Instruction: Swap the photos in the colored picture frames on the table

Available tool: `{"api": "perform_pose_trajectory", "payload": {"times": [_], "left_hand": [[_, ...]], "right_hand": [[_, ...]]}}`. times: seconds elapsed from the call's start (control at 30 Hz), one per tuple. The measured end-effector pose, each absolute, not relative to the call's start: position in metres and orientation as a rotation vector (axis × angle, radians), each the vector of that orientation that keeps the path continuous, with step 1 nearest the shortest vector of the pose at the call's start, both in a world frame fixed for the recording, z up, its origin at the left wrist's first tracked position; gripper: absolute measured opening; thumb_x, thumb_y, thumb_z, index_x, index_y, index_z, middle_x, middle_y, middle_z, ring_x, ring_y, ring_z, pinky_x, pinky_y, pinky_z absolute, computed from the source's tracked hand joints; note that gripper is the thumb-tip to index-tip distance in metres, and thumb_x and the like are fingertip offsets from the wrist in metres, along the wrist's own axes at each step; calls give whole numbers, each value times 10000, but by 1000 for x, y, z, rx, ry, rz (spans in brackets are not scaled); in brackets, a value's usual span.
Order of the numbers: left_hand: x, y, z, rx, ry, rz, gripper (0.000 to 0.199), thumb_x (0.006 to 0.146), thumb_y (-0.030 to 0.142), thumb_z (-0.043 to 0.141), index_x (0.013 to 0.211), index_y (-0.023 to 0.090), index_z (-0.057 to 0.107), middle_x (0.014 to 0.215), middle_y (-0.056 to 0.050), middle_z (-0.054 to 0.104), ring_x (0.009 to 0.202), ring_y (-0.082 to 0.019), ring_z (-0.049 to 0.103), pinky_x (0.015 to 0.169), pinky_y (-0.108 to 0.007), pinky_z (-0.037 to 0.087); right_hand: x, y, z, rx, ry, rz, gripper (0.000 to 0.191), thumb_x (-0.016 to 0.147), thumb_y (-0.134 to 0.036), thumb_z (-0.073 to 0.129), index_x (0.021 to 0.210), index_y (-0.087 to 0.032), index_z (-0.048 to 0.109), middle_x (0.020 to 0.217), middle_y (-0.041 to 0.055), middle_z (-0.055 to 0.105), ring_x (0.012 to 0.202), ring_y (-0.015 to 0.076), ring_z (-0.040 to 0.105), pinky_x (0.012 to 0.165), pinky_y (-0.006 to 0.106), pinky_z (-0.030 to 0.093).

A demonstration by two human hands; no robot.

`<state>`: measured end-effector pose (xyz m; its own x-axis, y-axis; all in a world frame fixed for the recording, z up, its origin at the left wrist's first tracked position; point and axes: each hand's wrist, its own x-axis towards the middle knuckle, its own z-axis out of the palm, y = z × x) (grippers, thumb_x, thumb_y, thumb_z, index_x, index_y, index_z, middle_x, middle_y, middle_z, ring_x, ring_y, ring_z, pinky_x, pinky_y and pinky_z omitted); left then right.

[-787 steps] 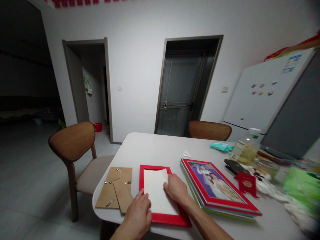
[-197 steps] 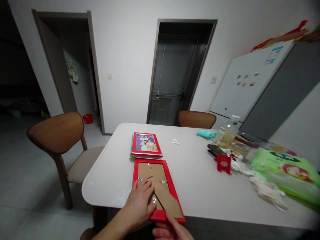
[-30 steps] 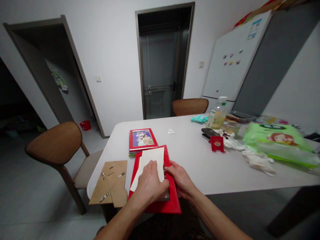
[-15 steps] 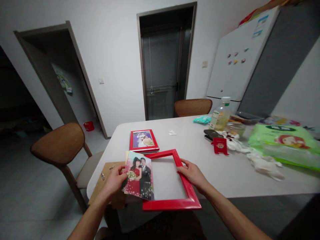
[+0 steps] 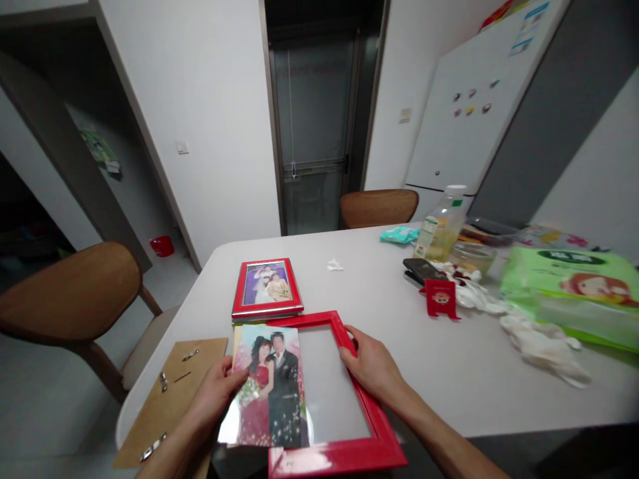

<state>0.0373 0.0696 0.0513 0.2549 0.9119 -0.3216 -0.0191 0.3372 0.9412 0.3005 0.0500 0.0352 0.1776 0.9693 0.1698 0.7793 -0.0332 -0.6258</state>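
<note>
A photo (image 5: 282,392) of a couple, one in a red dress and one in a dark suit, is pinched in my left hand (image 5: 217,392) by its left edge. It overlaps the left part of a red picture frame (image 5: 367,392), whose inside looks clear. My right hand (image 5: 372,362) grips that frame on its right side, thumb on top. Under my left forearm lies a brown backing board (image 5: 164,392) with metal clips. A second red frame (image 5: 268,287) holding another photo lies just beyond, on the white table (image 5: 359,279).
To the right are a black phone (image 5: 423,270), a small red stand (image 5: 441,299), a bottle (image 5: 442,226), a glass bowl (image 5: 472,256), crumpled tissue (image 5: 544,346) and a green tissue pack (image 5: 574,286). Wooden chairs (image 5: 70,293) stand at the left and far side.
The view has tilted down and come closer. The photo, still in my left hand, lies flatter and lower over the frame's left side. More of the backing board shows.
</note>
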Motion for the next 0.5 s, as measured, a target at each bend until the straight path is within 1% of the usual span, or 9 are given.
{"api": "perform_pose_trajectory", "payload": {"times": [0.1,0.17,0.27,0.37,0.5], "left_hand": [[40,85,44,990,1118,867,252,594,240,666,791,135,549,636,-37,671,434,-146,584,455,-238,455],[42,97,40,978,1103,918,256,606,232,660,818,133,556,667,-44,678,466,-157,595,461,-239,457],[44,116,38,963,1080,956,280,638,236,645,888,141,559,759,-53,683,565,-178,618,514,-252,471],[46,133,40,898,1085,956,355,622,247,667,946,159,551,833,-56,679,674,-209,631,605,-286,483],[48,146,41,753,1101,949,446,620,258,681,1027,194,510,928,-58,658,777,-233,623,677,-312,476]], "right_hand": [[298,63,34,-1887,-1627,379,459,713,-192,398,1169,-157,425,1006,75,590,852,181,550,738,264,390],[296,73,32,-1894,-1645,373,485,719,-196,390,1203,-160,393,1062,83,560,919,192,527,775,285,385],[294,88,31,-1906,-1714,384,468,731,-207,375,1196,-181,414,1035,80,563,927,192,522,793,307,386],[295,105,31,-1938,-1781,405,435,750,-233,350,1173,-201,446,974,71,574,877,187,541,777,320,403],[298,121,25,-1913,-1861,441,424,764,-277,350,1175,-227,440,969,53,576,853,170,556,756,298,434]]}}
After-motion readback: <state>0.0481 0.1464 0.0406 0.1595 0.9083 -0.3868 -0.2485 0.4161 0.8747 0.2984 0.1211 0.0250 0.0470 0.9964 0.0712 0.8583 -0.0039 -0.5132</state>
